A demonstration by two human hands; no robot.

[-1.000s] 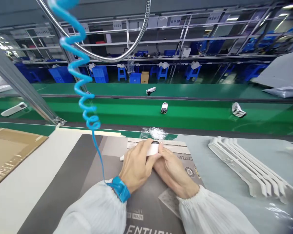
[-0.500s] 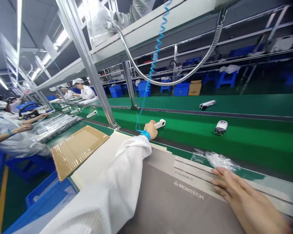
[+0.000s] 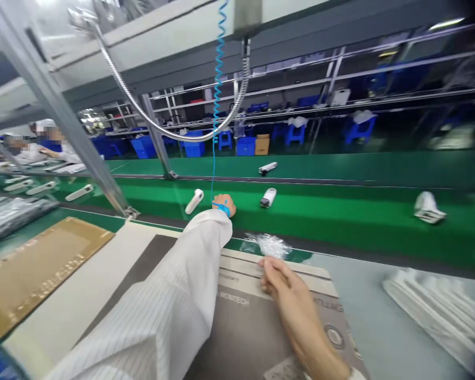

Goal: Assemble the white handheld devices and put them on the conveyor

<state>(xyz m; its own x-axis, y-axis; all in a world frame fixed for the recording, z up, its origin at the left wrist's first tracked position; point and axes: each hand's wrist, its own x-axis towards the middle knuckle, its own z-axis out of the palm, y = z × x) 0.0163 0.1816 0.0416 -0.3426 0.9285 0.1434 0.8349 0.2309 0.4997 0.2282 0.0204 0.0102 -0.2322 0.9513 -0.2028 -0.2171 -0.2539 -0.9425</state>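
Note:
My left hand [image 3: 224, 203], with a blue coiled-cord wrist strap, reaches over the green conveyor belt [image 3: 320, 211]. Its fingers are hidden behind the back of the hand. Just left of it, apart, lies a white handheld device [image 3: 194, 201]. Another white device [image 3: 268, 197] rests farther right on the belt. My right hand [image 3: 287, 290] hovers over a grey-and-cream carton [image 3: 245, 327] printed MONTECH, fingers loosely bent and seemingly holding nothing. Beyond its fingertips sits crumpled clear plastic [image 3: 275, 245]; whether they touch is unclear.
Brown cardboard [image 3: 43, 264] lies at left, beside silvery wrapped items [image 3: 16, 214]. White strip-like pieces [image 3: 435, 311] are stacked on the right. A metal post [image 3: 71, 121] and a hanging metal hose [image 3: 174, 136] frame the bench. More white devices [image 3: 79, 192] dot the belt; co-workers [image 3: 55, 142] sit far left.
The view has swung right. My left hand has shifted right relative to the nearby white device and is now apart from it. My right hand's fingers have drawn closer together.

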